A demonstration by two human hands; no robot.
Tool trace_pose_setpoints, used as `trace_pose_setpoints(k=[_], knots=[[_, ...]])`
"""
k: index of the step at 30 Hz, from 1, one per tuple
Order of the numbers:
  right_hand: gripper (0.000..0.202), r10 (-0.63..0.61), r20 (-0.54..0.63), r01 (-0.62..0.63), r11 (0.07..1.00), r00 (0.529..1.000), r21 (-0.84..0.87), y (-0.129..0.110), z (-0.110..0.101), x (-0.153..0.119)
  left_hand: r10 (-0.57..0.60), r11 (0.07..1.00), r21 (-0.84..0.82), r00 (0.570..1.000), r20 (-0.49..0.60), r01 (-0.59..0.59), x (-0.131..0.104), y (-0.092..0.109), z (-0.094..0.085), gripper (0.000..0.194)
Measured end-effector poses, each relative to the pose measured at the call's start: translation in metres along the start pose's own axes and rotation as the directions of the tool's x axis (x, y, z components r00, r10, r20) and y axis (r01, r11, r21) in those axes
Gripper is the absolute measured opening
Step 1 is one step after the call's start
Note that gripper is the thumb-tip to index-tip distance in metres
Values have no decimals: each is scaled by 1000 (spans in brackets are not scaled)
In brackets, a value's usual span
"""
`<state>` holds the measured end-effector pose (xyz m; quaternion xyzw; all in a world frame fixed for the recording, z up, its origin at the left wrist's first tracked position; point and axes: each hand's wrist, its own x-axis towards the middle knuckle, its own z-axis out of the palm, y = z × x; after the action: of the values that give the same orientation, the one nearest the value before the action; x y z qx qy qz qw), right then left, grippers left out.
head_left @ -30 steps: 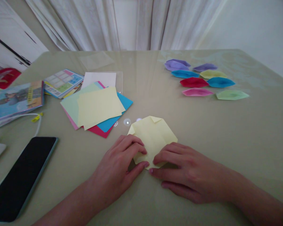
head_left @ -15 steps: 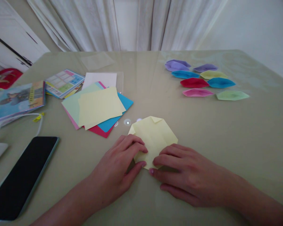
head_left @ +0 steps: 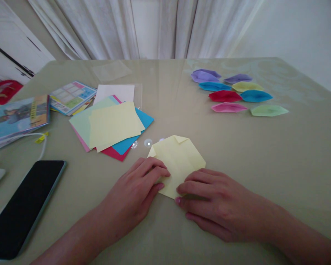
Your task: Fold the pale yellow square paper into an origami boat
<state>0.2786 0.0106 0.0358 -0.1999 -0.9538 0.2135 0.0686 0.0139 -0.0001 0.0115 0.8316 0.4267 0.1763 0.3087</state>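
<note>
A pale yellow sheet of paper (head_left: 179, 156) lies on the table with its corners folded in, two small flaps showing at its far and left corners. My left hand (head_left: 139, 189) rests its bent fingers on the sheet's left part, the thumb at the near left edge. My right hand (head_left: 219, 202) pinches the near right edge between thumb and fingers, covering that corner. Beyond, at the right, several folded paper boats stand in two columns, among them a red one (head_left: 225, 96), a pink one (head_left: 228, 107) and a light green one (head_left: 269, 110).
Left of the hands is a fanned stack of coloured sheets (head_left: 114, 123). A black phone (head_left: 26, 209), a white cable (head_left: 44, 147), a picture book (head_left: 19, 116) and a printed packet (head_left: 72, 97) lie farther left. Curtains (head_left: 107, 29) hang behind the table (head_left: 171, 92).
My left thumb has moved slightly up and left along the paper's near edge. My right hand keeps its grip. The whole view has shifted a little.
</note>
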Motion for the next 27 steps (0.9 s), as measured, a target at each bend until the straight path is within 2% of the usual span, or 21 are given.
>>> trace_pose_setpoints(k=[6, 15, 22, 27], knots=[[20, -20, -32, 20, 1000, 999, -7, 0, 0, 1, 4, 997, 78, 998, -63, 1, 2, 6, 5, 17], [23, -3, 0, 3, 1000, 1000, -27, -2, 5, 2, 20, 988, 157, 998, -59, -10, 0, 3, 10, 20], [22, 23, -49, -24, 999, 999, -24, -4, 6, 0, 70, 980, 188, 997, -17, -65, 1, 1, 7, 18], [20, 1, -61, -3, 999, 998, -38, -2, 4, 0, 111, 972, 206, 994, 20, -113, -1, -6, 1, 33]])
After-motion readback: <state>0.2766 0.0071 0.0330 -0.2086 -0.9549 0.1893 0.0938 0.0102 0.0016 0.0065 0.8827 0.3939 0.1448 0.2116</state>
